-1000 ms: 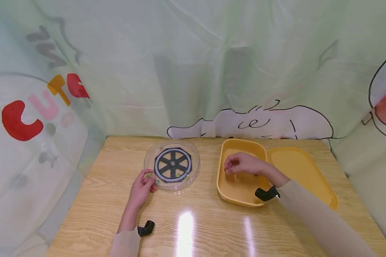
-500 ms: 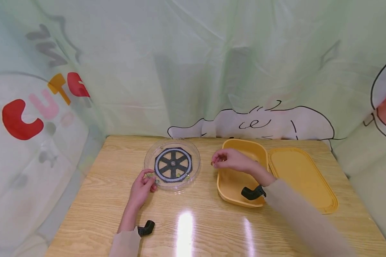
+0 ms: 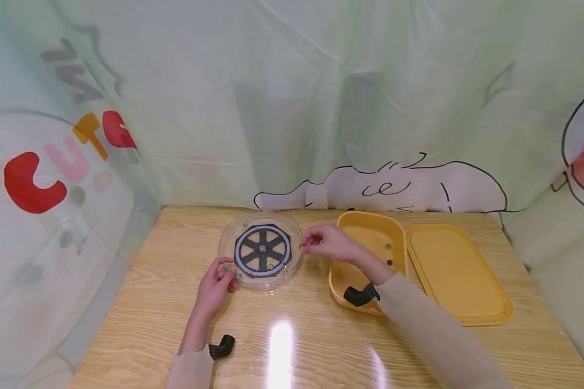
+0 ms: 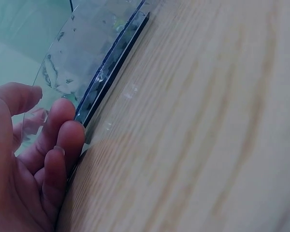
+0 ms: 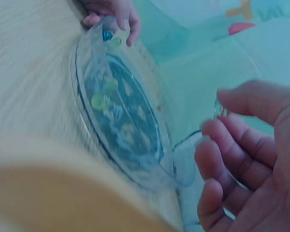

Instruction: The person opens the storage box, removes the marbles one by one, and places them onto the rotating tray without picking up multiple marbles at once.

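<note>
My right hand pinches a small glass marble between thumb and fingertips, at the right rim of a clear round dish. On the dish's near-left side my left hand grips the rim; in the left wrist view its thumb and fingers lie on either side of the transparent wall. A dark six-spoked wheel shape shows in the middle of the dish. Several marbles lie in the dish, among them a yellow-green marble and a dark blue marble near the left hand's fingers.
A yellow tub stands right of the dish, below the right forearm. It holds a green marble and a dark blue marble. Its yellow lid lies flat to its right. A printed curtain hangs behind the wooden table.
My right hand has come out of the yellow tub and moved left to the dish's rim, carrying the marble. Two marbles in the tub are now uncovered. My left hand stays put.
</note>
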Available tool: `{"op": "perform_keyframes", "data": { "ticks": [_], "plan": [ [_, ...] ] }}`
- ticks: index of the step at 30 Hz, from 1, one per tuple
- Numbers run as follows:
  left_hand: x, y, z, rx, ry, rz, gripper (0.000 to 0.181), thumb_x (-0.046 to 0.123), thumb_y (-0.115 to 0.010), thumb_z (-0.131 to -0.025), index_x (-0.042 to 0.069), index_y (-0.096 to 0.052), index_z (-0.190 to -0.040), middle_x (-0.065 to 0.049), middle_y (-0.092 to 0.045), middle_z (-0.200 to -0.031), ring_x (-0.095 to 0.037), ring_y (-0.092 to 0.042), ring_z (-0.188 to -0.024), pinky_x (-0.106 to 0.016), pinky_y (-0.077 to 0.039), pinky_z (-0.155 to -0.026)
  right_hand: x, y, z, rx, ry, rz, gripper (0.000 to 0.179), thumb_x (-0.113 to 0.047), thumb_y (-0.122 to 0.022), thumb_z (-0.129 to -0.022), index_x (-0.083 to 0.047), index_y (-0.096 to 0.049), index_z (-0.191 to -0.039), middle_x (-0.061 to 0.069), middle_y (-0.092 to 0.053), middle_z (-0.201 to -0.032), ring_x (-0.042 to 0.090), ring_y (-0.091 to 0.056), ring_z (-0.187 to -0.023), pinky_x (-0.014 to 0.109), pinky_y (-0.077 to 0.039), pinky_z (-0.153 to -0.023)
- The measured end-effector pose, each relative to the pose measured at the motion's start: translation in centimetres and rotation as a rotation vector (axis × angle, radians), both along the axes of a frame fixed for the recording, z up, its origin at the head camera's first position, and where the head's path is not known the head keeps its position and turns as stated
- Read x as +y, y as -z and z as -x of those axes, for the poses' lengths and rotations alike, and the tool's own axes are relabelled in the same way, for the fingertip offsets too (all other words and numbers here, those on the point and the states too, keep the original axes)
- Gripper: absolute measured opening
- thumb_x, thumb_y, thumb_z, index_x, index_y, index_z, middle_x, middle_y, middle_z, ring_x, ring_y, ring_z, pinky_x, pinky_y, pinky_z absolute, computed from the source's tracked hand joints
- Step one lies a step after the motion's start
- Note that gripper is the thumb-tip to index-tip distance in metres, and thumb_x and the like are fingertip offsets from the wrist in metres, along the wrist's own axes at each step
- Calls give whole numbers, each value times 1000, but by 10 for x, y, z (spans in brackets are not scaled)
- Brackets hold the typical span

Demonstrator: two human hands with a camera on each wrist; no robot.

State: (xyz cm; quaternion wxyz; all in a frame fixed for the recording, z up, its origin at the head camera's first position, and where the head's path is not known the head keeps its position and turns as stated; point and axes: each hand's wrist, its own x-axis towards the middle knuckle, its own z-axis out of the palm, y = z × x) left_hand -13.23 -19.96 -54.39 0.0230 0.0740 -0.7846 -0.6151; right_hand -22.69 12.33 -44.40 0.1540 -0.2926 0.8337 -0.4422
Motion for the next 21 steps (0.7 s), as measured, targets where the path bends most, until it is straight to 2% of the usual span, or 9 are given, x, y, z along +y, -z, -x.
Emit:
{"op": "perform_keyframes", "data": {
  "ticks": [4,11,21],
  "plan": [
    [1,0,0,18,7,-1,24,16,-62,-100,12,-58,-123,-11,-63,-68,-22,-60,-61,-28,-52,-61,-9,0,-2,5,35,0,10,-10,-74,-88,-5,-70,-96,0,-65,-84,18,-57,-79,28,-49,-70],
    [2,1,1,19,17,-1,23,16,-62,-100,12,-58,-123,-10,-63,-67,-22,-60,-61,-28,-52,-61,-18,4,-4,-2,79,32,16,-9,-72,-90,1,-70,-102,3,-65,-86,18,-57,-81,26,-49,-72],
    [1,1,-1,30,10,-1,24,15,-61,-100,10,-57,-123,-10,-62,-67,-21,-60,-60,-28,-52,-59,-4,0,-4,-29,125,24,20,-15,-71,-92,-2,-71,-107,4,-66,-93,20,-57,-87,31,-50,-78]
  ]
}}
